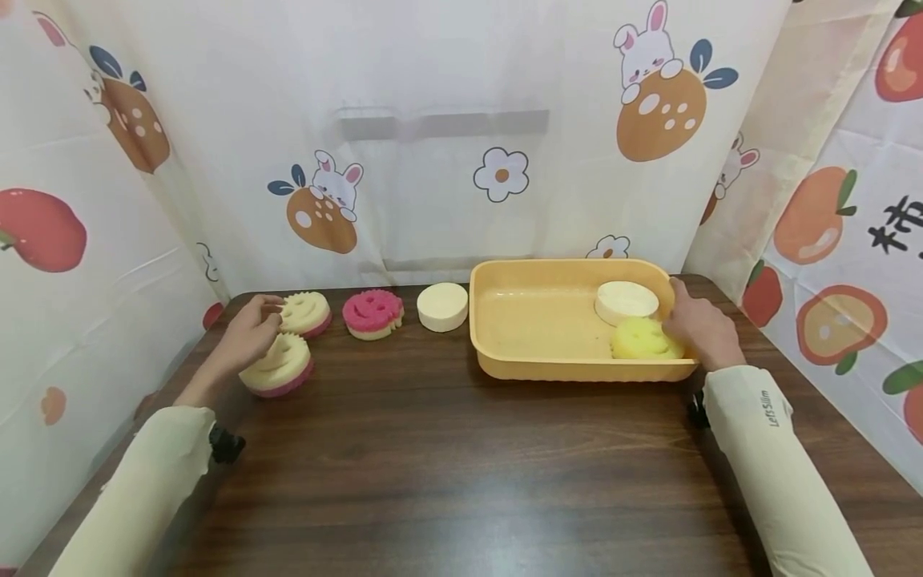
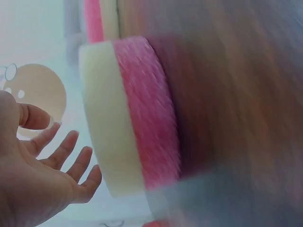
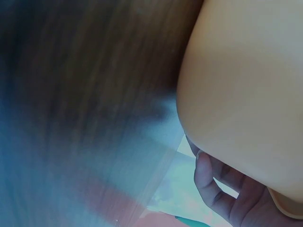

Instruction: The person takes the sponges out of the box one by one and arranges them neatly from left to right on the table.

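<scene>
My left hand hovers over the left end of the table, fingers loosely bent and holding nothing. Beside and below it are two smiley-face sponges, cream on top and pink underneath: a nearer one and a farther one. In the left wrist view a cream-and-pink sponge stands close past the spread fingers. At the right end of a yellow plastic basin, my right hand grips the rim. The right wrist view shows fingers curled against its outer wall.
Inside the basin lie a round cream sponge and a yellow smiley sponge. Left of it, a pink-topped smiley sponge and a cream round sponge sit along the table's back edge. Printed curtains enclose the brown table.
</scene>
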Available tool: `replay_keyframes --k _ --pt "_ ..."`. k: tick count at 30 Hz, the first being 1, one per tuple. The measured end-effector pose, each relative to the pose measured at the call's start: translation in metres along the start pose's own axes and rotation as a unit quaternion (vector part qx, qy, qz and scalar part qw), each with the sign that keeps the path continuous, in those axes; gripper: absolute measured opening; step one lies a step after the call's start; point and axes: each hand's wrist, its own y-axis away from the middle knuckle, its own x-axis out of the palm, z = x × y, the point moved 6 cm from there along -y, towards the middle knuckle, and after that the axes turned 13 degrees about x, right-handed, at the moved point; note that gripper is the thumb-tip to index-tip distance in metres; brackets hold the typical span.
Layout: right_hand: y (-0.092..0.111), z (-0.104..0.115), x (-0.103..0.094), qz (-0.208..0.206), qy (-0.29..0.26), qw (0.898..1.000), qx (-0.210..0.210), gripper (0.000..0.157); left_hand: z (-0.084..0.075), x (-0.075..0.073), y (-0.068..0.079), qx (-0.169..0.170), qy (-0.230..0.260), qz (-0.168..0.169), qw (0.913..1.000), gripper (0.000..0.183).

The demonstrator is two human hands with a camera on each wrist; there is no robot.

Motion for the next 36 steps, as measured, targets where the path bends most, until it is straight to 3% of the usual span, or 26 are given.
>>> replay_keyframes --k 10,23,28,36 --pt "0.001 0.003 0.0 -0.005 -0.001 1.0 -0.001 0.08 -0.034 0.007 -0.022 0.041 0.008 -0.039 0.9983 0.048" --pt "0.002 0.006 0.003 -0.003 0.002 1.0 -0.002 0.08 -0.068 0.022 -0.041 0.084 0.035 -0.056 0.9943 0.045" --pt "0.002 0.008 0.001 -0.001 0.002 1.0 0.002 0.079 -0.083 0.031 -0.046 0.099 0.047 -0.047 0.9929 0.044" --pt "0.004 0.003 -0.001 0.007 0.002 1.0 0.011 0.081 -0.102 0.055 -0.055 0.119 0.057 -0.001 0.9913 0.044"
